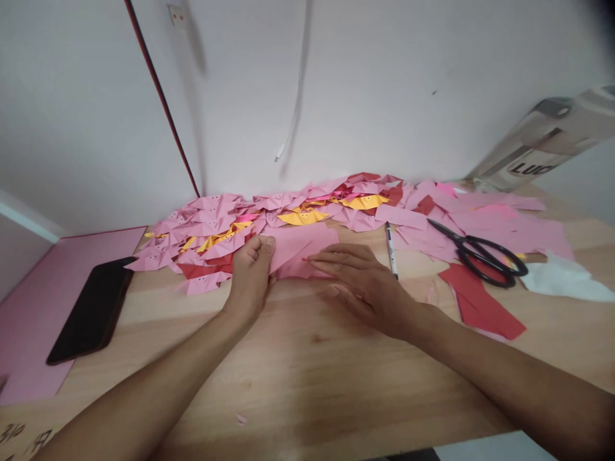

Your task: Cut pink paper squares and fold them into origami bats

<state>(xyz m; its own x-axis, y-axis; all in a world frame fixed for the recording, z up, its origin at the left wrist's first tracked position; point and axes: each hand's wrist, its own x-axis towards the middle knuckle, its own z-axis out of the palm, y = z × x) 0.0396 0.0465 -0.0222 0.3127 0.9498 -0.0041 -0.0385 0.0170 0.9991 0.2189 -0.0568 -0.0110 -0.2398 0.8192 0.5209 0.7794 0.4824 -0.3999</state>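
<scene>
A pink sheet of paper (300,246) is between my two hands, above the wooden table. My left hand (252,272) is closed on its left edge, thumb on top. My right hand (362,285) lies over the right part of the sheet with its fingers stretched out flat. Its thumb is below the other fingers, and part of the sheet is hidden under it. Behind the sheet is a long heap of folded paper shapes (211,214), mostly pink with some yellow and red, several with small dots drawn on. A pen (392,253) lies just beyond my right hand.
Black-handled scissors (480,256) rest on pink paper scraps (533,234) at the right, near a red paper piece (485,304) and a white tissue (569,278). A dark phone (91,310) lies left on a pink board (29,326). A clear bag (538,144) leans at the wall.
</scene>
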